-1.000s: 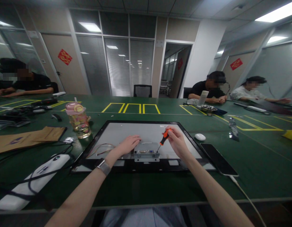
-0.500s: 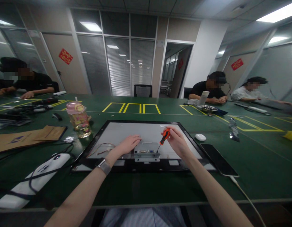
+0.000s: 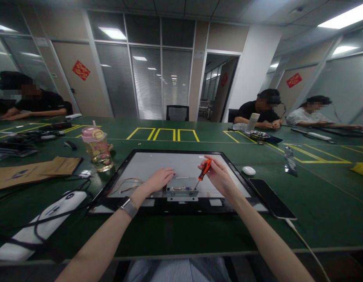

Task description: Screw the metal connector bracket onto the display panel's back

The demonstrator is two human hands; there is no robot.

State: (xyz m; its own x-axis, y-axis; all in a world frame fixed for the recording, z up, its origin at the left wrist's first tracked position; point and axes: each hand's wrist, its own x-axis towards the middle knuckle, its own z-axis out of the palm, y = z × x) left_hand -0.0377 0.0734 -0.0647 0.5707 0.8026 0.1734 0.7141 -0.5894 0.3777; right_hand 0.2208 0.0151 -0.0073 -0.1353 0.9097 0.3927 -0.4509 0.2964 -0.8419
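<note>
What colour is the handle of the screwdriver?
The screwdriver in the right hand has an orange and black handle, seen in the head view.

One screwdriver [image 3: 204,169], one monitor [image 3: 158,162], one bottle [image 3: 96,150]

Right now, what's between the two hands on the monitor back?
Head view: the grey metal port bracket lies between left hand and right hand, which holds the screwdriver.

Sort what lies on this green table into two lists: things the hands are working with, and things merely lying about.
In use: orange-handled screwdriver in the right hand; metal connector box under its tip; monitor panel, with the left hand resting on it.
Lying about: pink-lidded bottle; phone; white mouse; brown paper bag.
</note>
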